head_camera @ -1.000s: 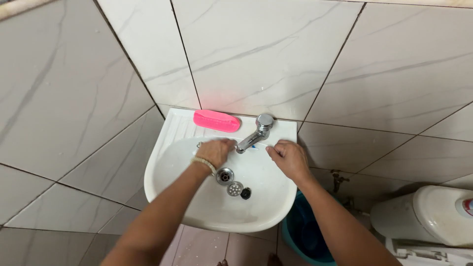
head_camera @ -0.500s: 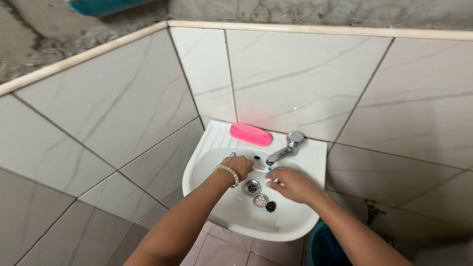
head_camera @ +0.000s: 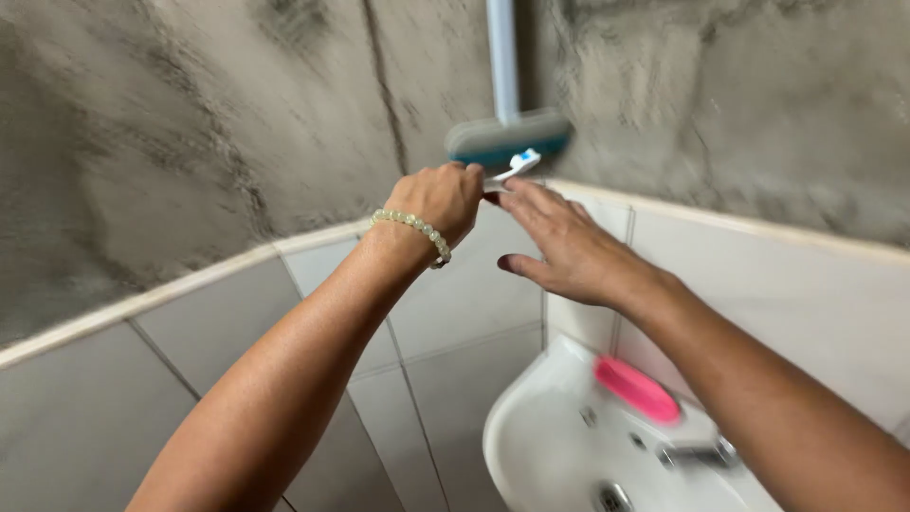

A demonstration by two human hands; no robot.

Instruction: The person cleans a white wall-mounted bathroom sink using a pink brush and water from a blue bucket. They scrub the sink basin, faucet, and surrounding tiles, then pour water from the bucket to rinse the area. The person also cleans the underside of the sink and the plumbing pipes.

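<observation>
Both arms raised and extended forward, well above waist level. Left hand (head_camera: pixel 438 201) closed in a fist, knuckles up, beaded bracelet (head_camera: pixel 413 228) at the wrist. Right hand (head_camera: pixel 559 242) open, fingers straight and together, palm facing left, fingertips just beside the left fist.

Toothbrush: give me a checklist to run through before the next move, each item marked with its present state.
1. Left hand closed around the toothbrush handle: ok.
2. Bristle head clear of the fist and in view: ok.
3. Right hand empty, fingers open beside the brush: ok.
4. Brush clear of the grey holder on the wall pipe: cannot tell, they overlap in this view.
5. Sink below the arms, pink soap case on its rim: ok.
6. Tap shut off: cannot tell.
</observation>
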